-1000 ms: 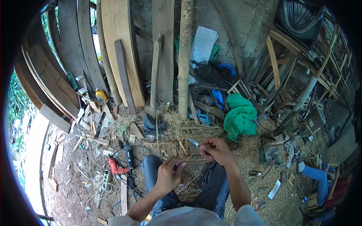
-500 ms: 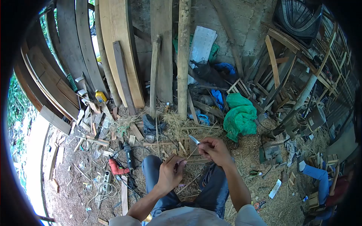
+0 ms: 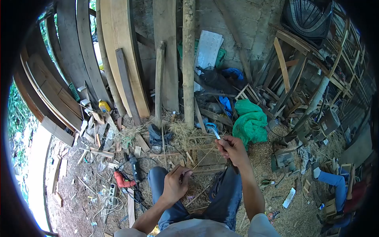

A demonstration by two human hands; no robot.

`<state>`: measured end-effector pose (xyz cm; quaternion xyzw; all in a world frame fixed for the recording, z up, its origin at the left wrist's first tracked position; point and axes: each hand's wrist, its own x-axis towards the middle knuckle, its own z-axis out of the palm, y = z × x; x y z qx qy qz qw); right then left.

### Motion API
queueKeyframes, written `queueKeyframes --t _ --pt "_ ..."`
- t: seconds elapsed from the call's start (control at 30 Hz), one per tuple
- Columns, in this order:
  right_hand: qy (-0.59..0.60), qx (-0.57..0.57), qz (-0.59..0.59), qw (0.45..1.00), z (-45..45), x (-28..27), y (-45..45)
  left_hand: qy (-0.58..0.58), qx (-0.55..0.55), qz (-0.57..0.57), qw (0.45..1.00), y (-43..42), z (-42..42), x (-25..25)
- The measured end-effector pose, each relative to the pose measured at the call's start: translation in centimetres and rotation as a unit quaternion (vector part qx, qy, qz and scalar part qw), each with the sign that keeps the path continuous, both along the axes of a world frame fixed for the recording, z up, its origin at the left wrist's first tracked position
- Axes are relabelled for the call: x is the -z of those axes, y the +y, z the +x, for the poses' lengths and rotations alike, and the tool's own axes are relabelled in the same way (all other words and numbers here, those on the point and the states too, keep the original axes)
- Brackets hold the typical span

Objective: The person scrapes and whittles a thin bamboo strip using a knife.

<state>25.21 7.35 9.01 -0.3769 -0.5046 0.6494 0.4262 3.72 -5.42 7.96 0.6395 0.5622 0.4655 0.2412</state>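
1. Shavings and wood scraps litter the ground (image 3: 252, 197), with boards (image 3: 118, 51) and a bamboo post (image 3: 188, 67) upright before a concrete wall (image 3: 256, 33)
2. Between the knees and the wall, a thin strip (image 3: 199, 161) slants up from the left hand (image 3: 176, 183); its thumb and forefinger pinch the lower end, while the other fingers curl inward
3. Fingers of the right hand (image 3: 233, 152) are wrapped around a small knife (image 3: 217, 134), whose pale blade points up and away from the body; a dark length below the fist looks like its handle
4. Judged by its slimness, the strip is light and springy, likely to bend or split under a hard squeeze; a pinch near one end suits it, and its far end is hard to make out against the straw
5. As for the knife, it looks light and stiff; the handle is the place to grip, with skin kept off the blade, whose sharp side cannot be told
6. Both hands stand apart above the trousers (image 3: 158, 175), leaving some room between them; a green plastic bag (image 3: 249, 121) lies beyond the right hand, and a red drill (image 3: 124, 180) rests out past the left knee
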Motion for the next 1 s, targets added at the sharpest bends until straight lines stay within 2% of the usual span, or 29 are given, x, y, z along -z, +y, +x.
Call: queueKeyframes --t 0.17,0.23,0.4,0.53,0.57,0.63,0.73,0.87,0.93,1.0 --pt "0.018 0.035 0.024 0.999 2.0 0.6 2.0 0.001 0.005 -0.001 1.0 -0.1 -0.7 -0.3" --pt "0.058 0.113 0.014 0.992 3.3 0.0 3.1 0.002 -0.002 -0.01 1.0 -0.2 -1.0 -0.2" --pt "0.024 0.063 0.017 0.998 1.5 -1.1 0.7 -0.028 -0.019 -0.004 0.999 0.7 -1.0 0.1" --pt "-0.005 -0.062 0.024 0.998 -2.5 -0.8 -2.8 -0.032 -0.015 -0.021 0.999 1.3 -0.2 -0.8" --pt "-0.005 -0.059 0.024 0.998 -3.4 -0.5 -3.7 -0.036 -0.009 -0.012 0.999 1.5 0.1 -0.8" --pt "0.012 -0.145 -0.033 0.989 -4.5 -0.1 -4.7 -0.041 0.002 -0.003 0.999 1.6 0.4 -0.8" --pt "-0.028 -0.14 0.001 0.99 -3.7 0.1 -3.8 -0.07 0.013 -0.02 0.997 1.4 0.3 -0.8" --pt "-0.051 -0.073 0.012 0.996 -1.6 -1.7 -2.1 -0.011 0.006 0.021 1.0 0.6 -0.3 -0.7" --pt "0.01 -0.056 -0.031 0.998 -0.4 -1.6 -0.9 0.003 -0.005 0.026 1.0 0.2 -0.5 -0.3" --pt "0.001 -0.072 -0.018 0.997 0.1 -1.9 -0.6 -0.028 0.017 0.002 0.999 0.1 -0.7 0.5"
